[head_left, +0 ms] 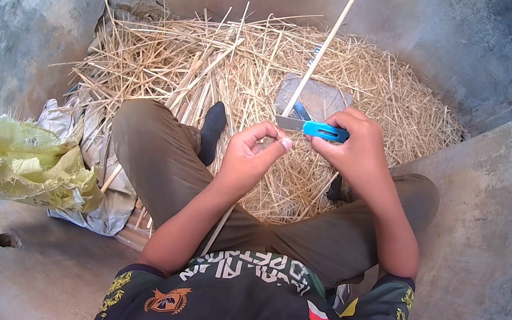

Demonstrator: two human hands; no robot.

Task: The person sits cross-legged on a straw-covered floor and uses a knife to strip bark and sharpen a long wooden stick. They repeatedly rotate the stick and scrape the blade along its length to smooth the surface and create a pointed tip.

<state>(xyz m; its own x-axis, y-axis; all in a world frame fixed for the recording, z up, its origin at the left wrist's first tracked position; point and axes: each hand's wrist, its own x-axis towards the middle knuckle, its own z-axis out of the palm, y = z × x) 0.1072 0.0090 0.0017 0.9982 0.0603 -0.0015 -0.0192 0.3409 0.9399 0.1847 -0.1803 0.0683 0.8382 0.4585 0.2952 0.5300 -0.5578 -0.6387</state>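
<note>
My right hand (359,143) grips a blue snap-off utility knife (324,131). Its bare blade (288,123) points left and meets a long, thin bamboo-like strip (328,41). The strip slants from the top of the view down to the blade. My left hand (251,157) is closed in a pinch just below the blade, with the strip in its fingers. A thin length below that hand, over my lap, looks like the strip's lower part. The hand hides where the two join.
Pale shavings and thin strips (393,95) cover the floor ahead, around a grey flat slab (326,97) beyond the knife. A frayed yellow sack (21,163) lies at the left. Concrete walls (437,28) curve around my crossed legs (157,151).
</note>
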